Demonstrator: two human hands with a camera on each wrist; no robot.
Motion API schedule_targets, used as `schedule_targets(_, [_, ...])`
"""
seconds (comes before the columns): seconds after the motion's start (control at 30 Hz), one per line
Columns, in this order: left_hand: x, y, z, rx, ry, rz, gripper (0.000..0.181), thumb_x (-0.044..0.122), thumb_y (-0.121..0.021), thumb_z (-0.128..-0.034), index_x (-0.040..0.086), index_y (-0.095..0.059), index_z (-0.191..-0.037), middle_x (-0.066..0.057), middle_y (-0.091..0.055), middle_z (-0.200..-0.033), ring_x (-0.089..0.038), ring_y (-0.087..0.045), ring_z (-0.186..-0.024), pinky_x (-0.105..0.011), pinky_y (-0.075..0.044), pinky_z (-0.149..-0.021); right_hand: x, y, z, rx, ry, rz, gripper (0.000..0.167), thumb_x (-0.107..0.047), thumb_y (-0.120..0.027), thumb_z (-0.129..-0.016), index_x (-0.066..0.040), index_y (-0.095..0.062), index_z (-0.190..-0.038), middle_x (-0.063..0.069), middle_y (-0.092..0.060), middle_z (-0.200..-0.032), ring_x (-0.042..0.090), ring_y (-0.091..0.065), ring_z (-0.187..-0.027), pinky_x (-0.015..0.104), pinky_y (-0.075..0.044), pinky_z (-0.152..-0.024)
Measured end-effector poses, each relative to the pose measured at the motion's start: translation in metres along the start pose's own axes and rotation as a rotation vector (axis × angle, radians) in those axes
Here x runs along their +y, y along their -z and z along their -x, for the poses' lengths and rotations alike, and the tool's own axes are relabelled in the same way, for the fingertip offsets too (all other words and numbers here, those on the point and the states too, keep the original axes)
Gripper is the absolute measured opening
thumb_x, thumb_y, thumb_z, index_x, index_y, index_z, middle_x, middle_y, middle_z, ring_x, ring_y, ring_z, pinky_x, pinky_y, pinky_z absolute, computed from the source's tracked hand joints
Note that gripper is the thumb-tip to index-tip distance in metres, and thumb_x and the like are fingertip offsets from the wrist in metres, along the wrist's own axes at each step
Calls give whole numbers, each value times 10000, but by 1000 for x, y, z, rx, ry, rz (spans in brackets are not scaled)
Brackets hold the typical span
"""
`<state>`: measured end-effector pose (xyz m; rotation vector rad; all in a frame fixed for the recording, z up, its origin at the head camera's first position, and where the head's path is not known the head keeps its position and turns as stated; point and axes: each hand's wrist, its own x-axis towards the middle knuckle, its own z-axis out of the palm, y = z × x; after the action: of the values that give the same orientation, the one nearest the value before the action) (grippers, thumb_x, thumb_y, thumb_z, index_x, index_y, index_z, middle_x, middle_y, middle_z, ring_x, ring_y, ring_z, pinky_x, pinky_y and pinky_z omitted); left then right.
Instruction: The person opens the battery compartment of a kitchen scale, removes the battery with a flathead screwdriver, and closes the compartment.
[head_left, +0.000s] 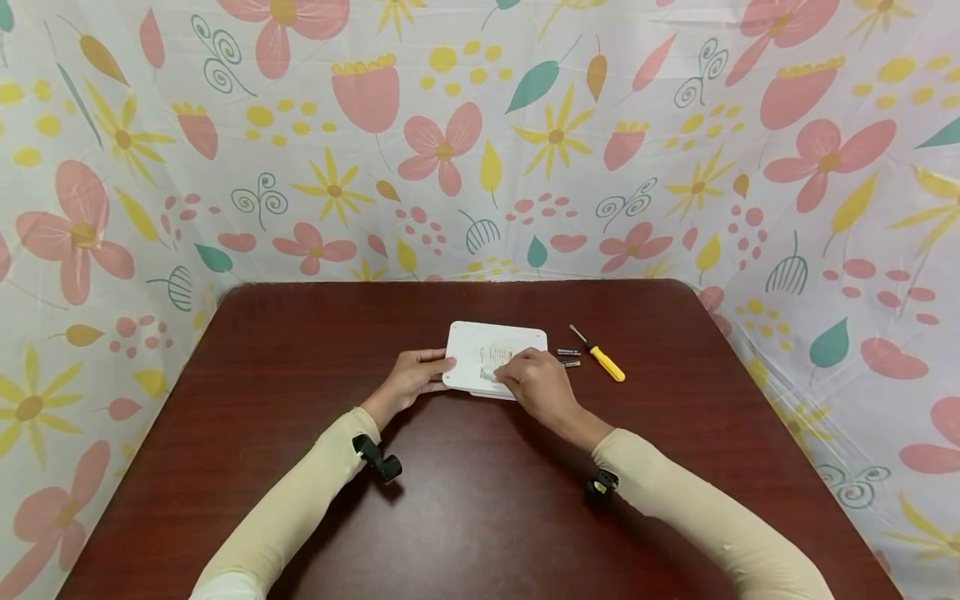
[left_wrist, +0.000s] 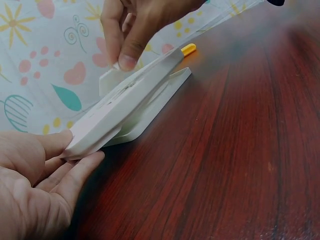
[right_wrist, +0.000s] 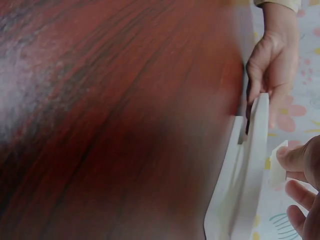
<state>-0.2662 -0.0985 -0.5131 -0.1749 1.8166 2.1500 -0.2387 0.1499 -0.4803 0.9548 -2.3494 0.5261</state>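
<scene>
A flat white rectangular device [head_left: 467, 343], its printed label facing up, lies in front of me; it looks like a kitchen scale turned over. My left hand [head_left: 408, 377] grips its left edge, thumb on top and fingers beneath. The left wrist view shows the device tilted, a wider white plate [left_wrist: 145, 117] under its body. Between thumb and fingertips, my right hand [head_left: 538, 382] pinches a small white cover [left_wrist: 111, 80], probably a battery cover, over the face. In the right wrist view the cover [right_wrist: 277, 167] stands beside the device's edge.
Two small batteries, one of them a dark battery [head_left: 568, 352], lie just right of the device. Beyond them is a screwdriver [head_left: 606, 364] with a yellow handle. The dark red wooden table [head_left: 337, 317] ends at a flower-patterned curtain [head_left: 442, 208].
</scene>
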Motion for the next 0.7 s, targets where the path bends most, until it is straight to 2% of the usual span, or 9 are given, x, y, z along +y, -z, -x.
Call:
schedule_targets(0.47, [-2, 0, 0, 1, -7, -7, 433, 54, -715, -962, -76, -605, -1360, -197, -716, -1145, -182, -727, -852, -349, -633, -796, 4, -12, 3, 1, 11, 27, 82, -123, -880, -799, -137, -835, -866, -23, -762, -768, 211, -683, -794, 383, -582, -690])
schedule_targets(0.7, [-3, 0, -1, 3, -12, -6, 436, 48, -713, -962, -80, -601, -1363, -196, -714, -1146, -179, -726, -844, -347, -633, -795, 4, -13, 2, -32, 69, 75, 46, -99, -843, -827, -140, -830, -843, -39, -768, -788, 211, -682, -809, 365, -571, -703])
